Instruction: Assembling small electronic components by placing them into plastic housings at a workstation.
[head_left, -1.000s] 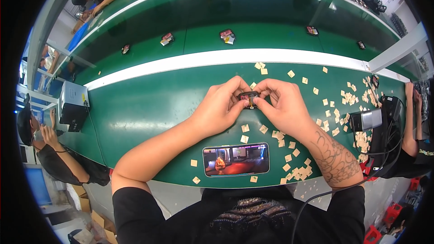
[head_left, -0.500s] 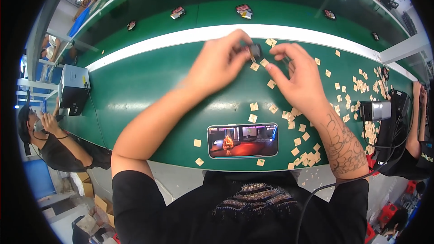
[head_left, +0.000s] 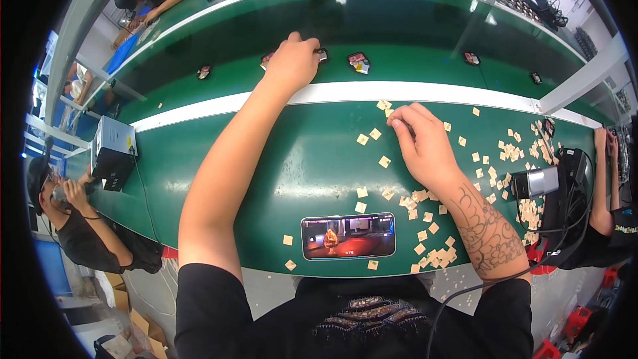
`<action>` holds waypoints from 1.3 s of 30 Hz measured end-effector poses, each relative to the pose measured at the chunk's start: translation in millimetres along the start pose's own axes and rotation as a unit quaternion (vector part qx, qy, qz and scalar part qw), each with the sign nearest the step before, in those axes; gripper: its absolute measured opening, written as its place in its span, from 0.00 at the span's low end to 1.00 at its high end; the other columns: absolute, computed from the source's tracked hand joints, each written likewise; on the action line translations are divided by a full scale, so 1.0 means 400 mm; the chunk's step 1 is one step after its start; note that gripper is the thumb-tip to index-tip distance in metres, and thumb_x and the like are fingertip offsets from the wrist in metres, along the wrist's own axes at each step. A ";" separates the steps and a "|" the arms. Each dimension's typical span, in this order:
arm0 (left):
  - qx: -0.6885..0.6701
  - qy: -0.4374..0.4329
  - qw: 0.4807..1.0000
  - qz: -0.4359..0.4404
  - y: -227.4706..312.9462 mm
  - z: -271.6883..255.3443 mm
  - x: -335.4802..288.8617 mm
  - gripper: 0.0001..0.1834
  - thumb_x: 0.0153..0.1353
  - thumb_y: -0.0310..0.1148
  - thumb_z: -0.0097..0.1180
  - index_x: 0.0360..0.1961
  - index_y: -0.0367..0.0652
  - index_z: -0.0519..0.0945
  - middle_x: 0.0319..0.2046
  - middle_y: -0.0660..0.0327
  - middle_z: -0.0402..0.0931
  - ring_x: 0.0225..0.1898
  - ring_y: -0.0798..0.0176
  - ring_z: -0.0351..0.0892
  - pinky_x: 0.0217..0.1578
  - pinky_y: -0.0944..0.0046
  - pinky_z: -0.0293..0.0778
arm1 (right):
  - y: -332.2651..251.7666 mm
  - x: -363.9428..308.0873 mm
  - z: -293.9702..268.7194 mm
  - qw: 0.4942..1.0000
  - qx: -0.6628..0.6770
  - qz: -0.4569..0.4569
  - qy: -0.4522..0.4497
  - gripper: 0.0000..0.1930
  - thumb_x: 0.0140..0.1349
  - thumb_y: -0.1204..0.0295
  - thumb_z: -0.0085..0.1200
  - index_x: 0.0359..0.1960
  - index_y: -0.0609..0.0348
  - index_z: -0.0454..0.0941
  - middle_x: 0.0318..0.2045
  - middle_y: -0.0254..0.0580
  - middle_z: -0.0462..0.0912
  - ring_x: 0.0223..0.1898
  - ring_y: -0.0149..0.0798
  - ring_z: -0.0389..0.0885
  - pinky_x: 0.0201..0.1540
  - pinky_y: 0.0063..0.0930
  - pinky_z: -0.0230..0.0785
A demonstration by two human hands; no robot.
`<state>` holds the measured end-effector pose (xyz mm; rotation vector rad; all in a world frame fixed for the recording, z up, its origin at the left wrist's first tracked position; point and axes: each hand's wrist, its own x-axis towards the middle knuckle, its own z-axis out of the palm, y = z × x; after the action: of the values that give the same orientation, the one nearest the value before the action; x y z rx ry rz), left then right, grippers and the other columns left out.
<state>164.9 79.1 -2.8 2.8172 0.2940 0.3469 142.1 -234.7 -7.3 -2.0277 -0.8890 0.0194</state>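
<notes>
My left hand [head_left: 292, 63] reaches over the white rail onto the green strip beyond it. Its fingers curl around a small black device [head_left: 323, 55], which shows only at their right side. Another small device [head_left: 266, 60] peeks out left of that hand. My right hand [head_left: 423, 146] rests above the near table with thumb and fingertips drawn together. Whatever lies between those fingertips, if anything, is hidden. Small beige squares [head_left: 383, 104] lie right by the fingertips, and loose ones [head_left: 375, 133] are a little to the left.
A phone [head_left: 348, 236] playing video lies near the table's front edge. Many beige squares [head_left: 512, 151] scatter at the right, beside a grey-and-black box [head_left: 539, 182]. More devices [head_left: 358, 62] sit along the strip behind the white rail [head_left: 399, 91]. A white-and-black box [head_left: 114, 149] stands at left; co-workers sit at both sides.
My left hand has carried the black device away from my right hand, forward and left over the rail. My right hand's fingers have drawn together. The view has tilted up.
</notes>
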 end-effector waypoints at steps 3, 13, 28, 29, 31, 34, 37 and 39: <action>0.075 0.088 0.989 0.093 0.030 0.029 0.023 0.23 0.65 0.33 0.67 0.62 0.47 0.83 0.56 0.48 0.78 0.59 0.42 0.78 0.62 0.48 0.76 | 0.005 0.002 -0.009 0.999 0.003 0.027 -0.021 0.04 0.73 0.75 0.55 0.41 0.62 0.82 0.36 0.50 0.82 0.35 0.56 0.83 0.38 0.45 0.75; -0.053 -0.008 0.971 0.232 0.107 0.063 0.011 0.24 0.61 0.37 0.73 0.58 0.46 0.85 0.51 0.57 0.79 0.59 0.50 0.76 0.61 0.49 0.70 | 0.008 0.015 -0.001 0.998 0.032 -0.050 0.027 0.07 0.72 0.79 0.55 0.46 0.62 0.84 0.40 0.50 0.83 0.40 0.53 0.84 0.44 0.41 0.77; -0.221 -0.056 0.951 0.210 0.123 -0.014 -0.406 0.28 0.54 0.33 0.79 0.55 0.43 0.83 0.45 0.56 0.74 0.50 0.48 0.76 0.52 0.52 0.76 | -0.070 -0.025 -0.002 0.963 -0.122 -0.148 -0.188 0.11 0.61 0.79 0.63 0.45 0.57 0.85 0.38 0.40 0.75 0.40 0.46 0.85 0.36 0.42 0.79; -0.225 -0.059 0.950 0.208 0.120 -0.013 -0.407 0.28 0.54 0.32 0.79 0.56 0.43 0.82 0.46 0.56 0.73 0.50 0.48 0.76 0.53 0.52 0.76 | -0.077 -0.025 -0.002 0.962 -0.125 -0.147 -0.194 0.11 0.61 0.79 0.63 0.45 0.57 0.85 0.38 0.40 0.75 0.40 0.46 0.85 0.36 0.42 0.79; -0.230 -0.059 0.951 0.201 0.123 -0.016 -0.408 0.28 0.54 0.32 0.78 0.56 0.42 0.82 0.46 0.56 0.73 0.50 0.48 0.76 0.53 0.51 0.76 | -0.091 -0.022 -0.006 0.943 -0.216 -0.179 -0.182 0.11 0.59 0.77 0.63 0.44 0.57 0.83 0.38 0.39 0.75 0.39 0.46 0.85 0.37 0.42 0.80; -0.231 -0.060 0.951 0.195 0.118 -0.016 -0.415 0.27 0.54 0.32 0.78 0.55 0.41 0.82 0.45 0.56 0.73 0.51 0.48 0.76 0.53 0.51 0.76 | -0.120 -0.021 0.007 0.918 -0.283 -0.195 -0.196 0.11 0.59 0.75 0.63 0.44 0.56 0.82 0.36 0.40 0.74 0.39 0.46 0.85 0.37 0.42 0.80; -0.231 -0.062 0.953 0.188 0.117 -0.017 -0.417 0.28 0.54 0.31 0.78 0.55 0.40 0.82 0.46 0.56 0.74 0.51 0.47 0.76 0.53 0.51 0.76 | -0.110 -0.022 0.014 0.945 -0.221 -0.155 -0.183 0.10 0.60 0.79 0.64 0.43 0.59 0.82 0.36 0.40 0.76 0.36 0.44 0.85 0.36 0.38 0.79; -0.227 -0.064 0.954 0.185 0.118 -0.012 -0.412 0.28 0.53 0.31 0.78 0.55 0.40 0.82 0.46 0.56 0.75 0.52 0.47 0.76 0.53 0.51 0.76 | -0.078 -0.024 0.018 0.973 -0.115 -0.101 -0.174 0.09 0.61 0.80 0.65 0.43 0.60 0.82 0.37 0.41 0.77 0.35 0.43 0.84 0.36 0.36 0.79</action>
<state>14.8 -2.3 -17.9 2.4074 -0.3109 0.2656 114.4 -224.4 8.3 -2.1740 -1.3693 0.1708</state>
